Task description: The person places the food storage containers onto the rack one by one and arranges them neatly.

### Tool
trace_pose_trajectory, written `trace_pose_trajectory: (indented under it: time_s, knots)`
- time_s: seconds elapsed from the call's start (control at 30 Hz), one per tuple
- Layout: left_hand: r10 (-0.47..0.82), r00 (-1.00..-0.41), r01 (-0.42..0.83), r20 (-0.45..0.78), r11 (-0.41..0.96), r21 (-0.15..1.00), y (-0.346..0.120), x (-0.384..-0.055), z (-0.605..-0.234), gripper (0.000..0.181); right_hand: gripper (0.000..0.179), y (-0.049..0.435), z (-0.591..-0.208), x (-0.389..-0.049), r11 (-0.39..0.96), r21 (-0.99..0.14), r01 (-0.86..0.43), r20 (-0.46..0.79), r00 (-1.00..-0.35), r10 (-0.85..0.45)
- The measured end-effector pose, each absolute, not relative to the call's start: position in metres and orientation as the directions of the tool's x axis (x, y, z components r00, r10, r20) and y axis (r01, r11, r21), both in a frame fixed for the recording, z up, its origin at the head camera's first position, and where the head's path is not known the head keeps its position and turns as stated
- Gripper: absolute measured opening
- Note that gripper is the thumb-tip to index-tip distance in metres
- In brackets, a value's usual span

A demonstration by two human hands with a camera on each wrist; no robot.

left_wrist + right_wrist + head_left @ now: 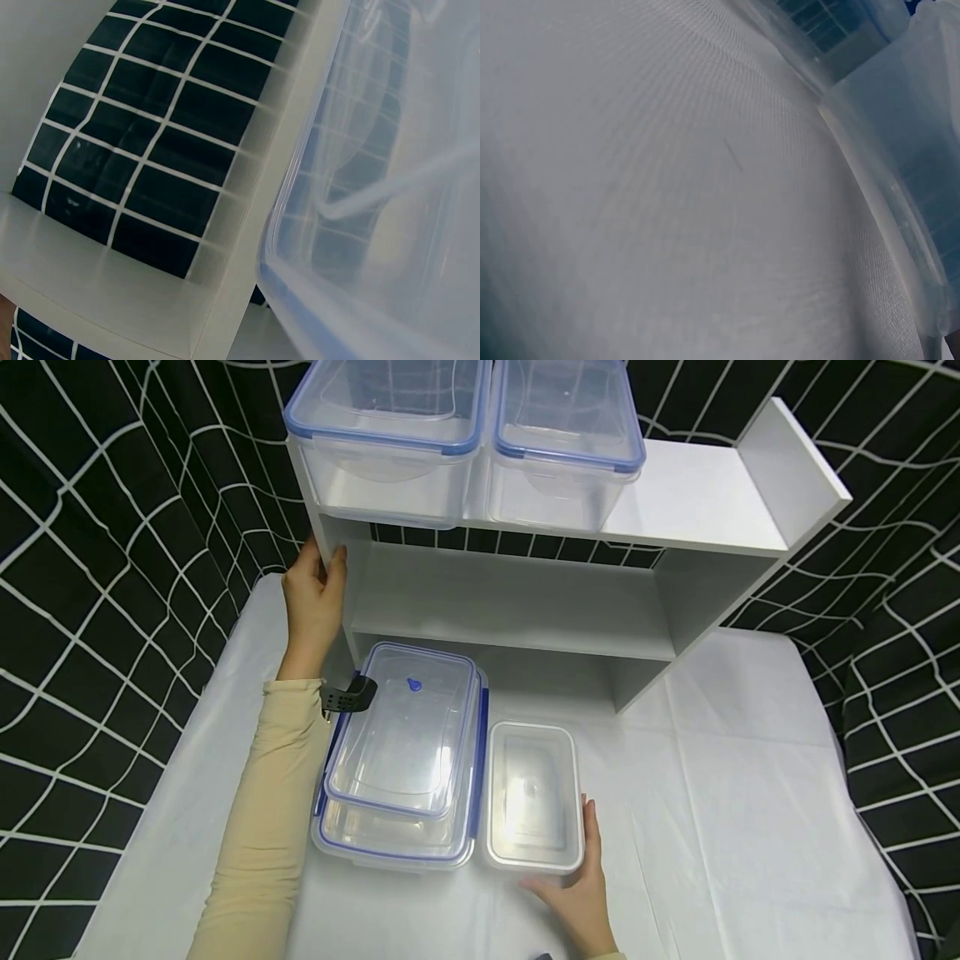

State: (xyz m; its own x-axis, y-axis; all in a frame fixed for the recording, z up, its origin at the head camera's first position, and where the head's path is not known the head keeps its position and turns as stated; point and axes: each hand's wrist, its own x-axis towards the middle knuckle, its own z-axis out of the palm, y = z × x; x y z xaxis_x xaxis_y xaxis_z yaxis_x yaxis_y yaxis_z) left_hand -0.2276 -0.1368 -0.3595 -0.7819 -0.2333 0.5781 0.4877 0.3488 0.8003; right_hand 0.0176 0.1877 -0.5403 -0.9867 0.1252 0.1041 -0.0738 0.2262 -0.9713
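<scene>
The left hand [313, 597] grips the white shelf's [525, 585] side panel, its fingers hidden behind it. The right hand [577, 881], fingers loosely open, cups the small clear container's [534, 793] near corner; its wrist is cut off.

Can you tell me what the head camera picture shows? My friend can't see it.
A person's right hand touches a small clear plastic box with a white rim on a white tablecloth. Their left hand grips the side of a white wooden shelf.
</scene>
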Motion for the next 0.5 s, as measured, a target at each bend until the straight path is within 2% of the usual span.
trace_pose_trajectory:
  time_s: [0.17, 0.5]
  knots:
    - [-0.234, -0.782, 0.488, 0.578, 0.347, 0.801, -0.1371, -0.2273, -0.3599, 0.027, 0.125, 0.1866, -0.5412, 0.0164, 0.264, -0.959, -0.103, 0.144, -0.979, 0.141]
    - [-0.225, -0.783, 0.485, 0.579, 0.361, 0.796, -0.1368, -0.2255, -0.3584, 0.028, 0.123, 0.1851, -0.5385, 0.0160, 0.299, -0.952, -0.061, 0.116, -0.979, 0.167]
